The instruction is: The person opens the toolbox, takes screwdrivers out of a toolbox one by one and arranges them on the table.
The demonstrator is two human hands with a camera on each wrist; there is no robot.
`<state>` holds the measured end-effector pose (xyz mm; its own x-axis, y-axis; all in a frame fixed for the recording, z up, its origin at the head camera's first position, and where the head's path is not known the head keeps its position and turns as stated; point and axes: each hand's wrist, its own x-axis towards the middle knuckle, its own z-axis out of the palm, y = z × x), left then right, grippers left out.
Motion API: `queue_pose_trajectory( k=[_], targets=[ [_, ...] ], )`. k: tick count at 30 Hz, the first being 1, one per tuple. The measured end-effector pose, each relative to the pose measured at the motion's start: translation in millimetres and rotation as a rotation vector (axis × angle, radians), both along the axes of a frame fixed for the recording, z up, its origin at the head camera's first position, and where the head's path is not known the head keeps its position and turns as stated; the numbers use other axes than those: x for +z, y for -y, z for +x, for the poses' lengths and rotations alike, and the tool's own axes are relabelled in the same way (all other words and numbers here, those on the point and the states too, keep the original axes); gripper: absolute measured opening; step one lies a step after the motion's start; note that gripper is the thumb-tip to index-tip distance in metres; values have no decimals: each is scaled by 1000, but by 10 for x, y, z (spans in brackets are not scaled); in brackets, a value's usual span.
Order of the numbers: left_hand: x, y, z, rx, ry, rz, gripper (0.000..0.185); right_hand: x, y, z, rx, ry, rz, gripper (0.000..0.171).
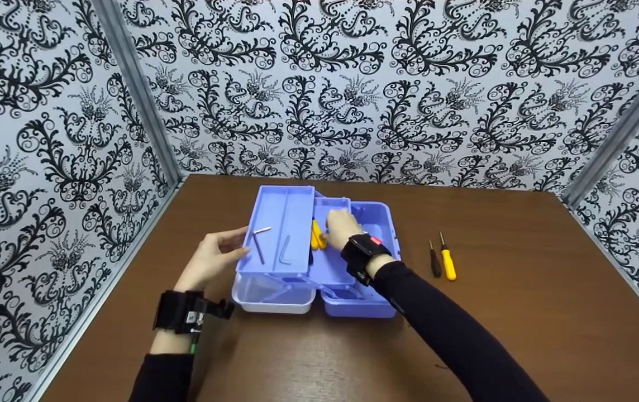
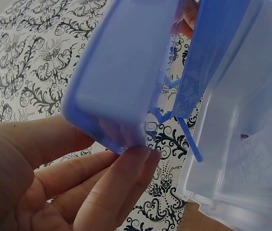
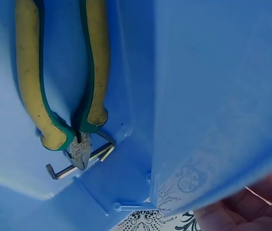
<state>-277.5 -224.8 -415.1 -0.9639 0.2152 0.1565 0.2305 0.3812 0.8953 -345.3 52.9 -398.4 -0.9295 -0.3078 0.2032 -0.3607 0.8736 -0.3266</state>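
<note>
A blue toolbox (image 1: 353, 301) stands open on the brown table, its trays swung out. My left hand (image 1: 216, 254) holds the left rim of the raised left tray (image 1: 286, 218); the fingertips (image 2: 143, 154) press under that rim's corner. Two hex keys (image 1: 272, 248) lie in this tray. My right hand (image 1: 342, 226) reaches down into the middle tray (image 1: 330, 268), right beside yellow-handled pliers (image 1: 315, 234); its fingers are hidden. In the right wrist view the pliers (image 3: 54, 96) lie flat in the tray on a small hex key (image 3: 73, 166), with nothing touching them.
Right of the toolbox, two screwdrivers lie on the table, one black (image 1: 434, 259) and one yellow-handled (image 1: 447, 261). The box's clear lower bin (image 1: 269, 296) shows under the left tray. Patterned walls close the table in at the back and on both sides.
</note>
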Motion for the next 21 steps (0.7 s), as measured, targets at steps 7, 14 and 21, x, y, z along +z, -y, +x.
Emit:
queue_pose_trajectory(
  k=[7,14,21],
  targets=[
    [0,-10,1,4,8,14,52,-29,33,-12,10,-37,3,11],
    [0,-12,2,17,7,8,51,-29,16,-10,-16,-53,-9,20],
    [12,-18,10,17,10,11,52,-40,21,34,20,-78,1,30]
  ],
)
